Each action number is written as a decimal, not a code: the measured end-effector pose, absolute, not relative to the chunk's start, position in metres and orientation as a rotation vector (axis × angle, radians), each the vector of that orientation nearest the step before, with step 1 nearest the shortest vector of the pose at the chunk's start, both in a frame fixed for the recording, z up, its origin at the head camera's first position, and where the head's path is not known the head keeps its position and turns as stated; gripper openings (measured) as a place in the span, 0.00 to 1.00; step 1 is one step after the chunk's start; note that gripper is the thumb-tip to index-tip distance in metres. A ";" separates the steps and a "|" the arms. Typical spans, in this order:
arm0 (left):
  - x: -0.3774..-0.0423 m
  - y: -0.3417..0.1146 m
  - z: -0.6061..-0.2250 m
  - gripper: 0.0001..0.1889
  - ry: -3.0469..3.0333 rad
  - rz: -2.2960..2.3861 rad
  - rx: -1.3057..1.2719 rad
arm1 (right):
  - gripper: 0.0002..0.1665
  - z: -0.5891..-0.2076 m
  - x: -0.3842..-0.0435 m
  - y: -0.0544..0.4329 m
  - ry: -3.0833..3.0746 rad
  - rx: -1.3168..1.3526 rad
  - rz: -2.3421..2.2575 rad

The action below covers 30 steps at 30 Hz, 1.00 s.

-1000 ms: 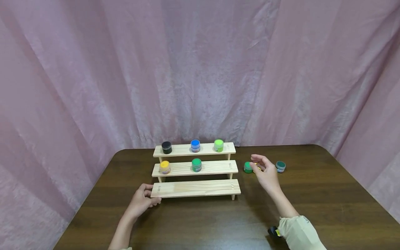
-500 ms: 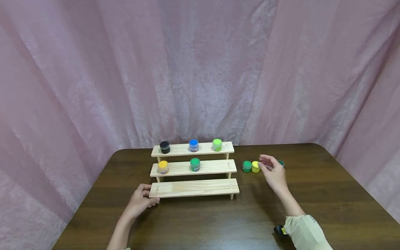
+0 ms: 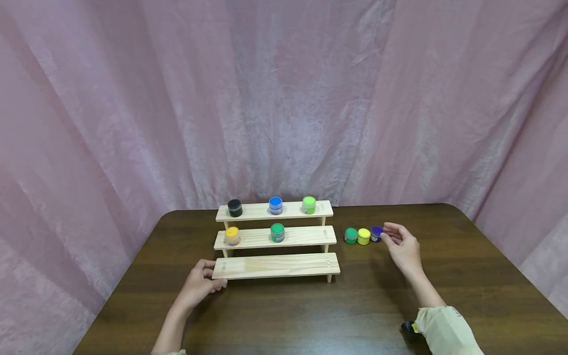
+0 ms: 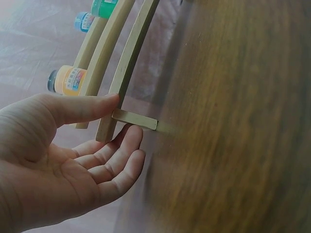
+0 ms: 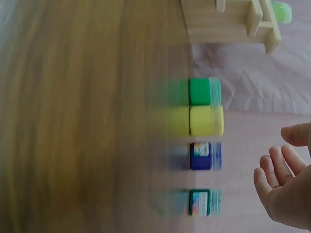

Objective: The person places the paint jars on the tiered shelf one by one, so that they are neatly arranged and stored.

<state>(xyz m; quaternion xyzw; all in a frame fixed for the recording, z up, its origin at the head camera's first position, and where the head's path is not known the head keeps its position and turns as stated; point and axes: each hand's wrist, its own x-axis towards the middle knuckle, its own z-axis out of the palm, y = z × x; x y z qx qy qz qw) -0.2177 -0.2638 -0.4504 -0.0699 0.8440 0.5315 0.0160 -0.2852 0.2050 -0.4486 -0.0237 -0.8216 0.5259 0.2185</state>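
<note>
A three-step wooden stand (image 3: 276, 266) sits on the table; my left hand (image 3: 198, 286) holds the left end of its lowest step. In the left wrist view the thumb lies on the step's edge, with curled fingers by the short leg (image 4: 136, 119). To the stand's right is a row of small paint jars: green (image 3: 351, 236), yellow (image 3: 364, 236) and purple (image 3: 376, 234). My right hand (image 3: 405, 250) hovers beside the purple jar, fingers loosely bent around nothing. A dark green jar (image 5: 199, 202) shows in the right wrist view; the hand hides it in the head view.
The top step carries a black jar (image 3: 235, 208), a blue jar (image 3: 275, 206) and a light green jar (image 3: 308, 205). On the middle step are a yellow-orange jar (image 3: 232, 236) and a green jar (image 3: 277, 232). A pink curtain (image 3: 284, 108) hangs behind the table (image 3: 284, 315).
My right hand has moved rightward past the yellow and purple jars, uncovering both and now covering the dark green one. The left hand stays at the stand.
</note>
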 end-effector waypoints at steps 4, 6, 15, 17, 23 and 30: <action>-0.219 -0.264 -0.452 0.30 2.626 1.653 -0.219 | 0.19 -0.451 -0.287 0.215 -2.293 -0.116 1.439; -0.219 -0.265 -0.452 0.30 2.630 1.648 -0.221 | 0.19 -0.451 -0.288 0.219 -2.299 -0.143 1.440; -0.220 -0.265 -0.450 0.30 2.629 1.647 -0.209 | 0.21 -0.449 -0.292 0.231 -2.329 -0.227 1.456; -0.219 -0.264 -0.449 0.30 2.628 1.652 -0.204 | 0.21 -0.450 -0.293 0.233 -2.310 -0.257 1.495; -0.219 -0.263 -0.450 0.30 2.623 1.651 -0.223 | 0.20 -0.455 -0.297 0.239 -2.197 -0.328 1.585; -0.218 -0.263 -0.451 0.30 2.622 1.654 -0.228 | 0.21 -0.460 -0.301 0.245 -2.152 -0.369 1.582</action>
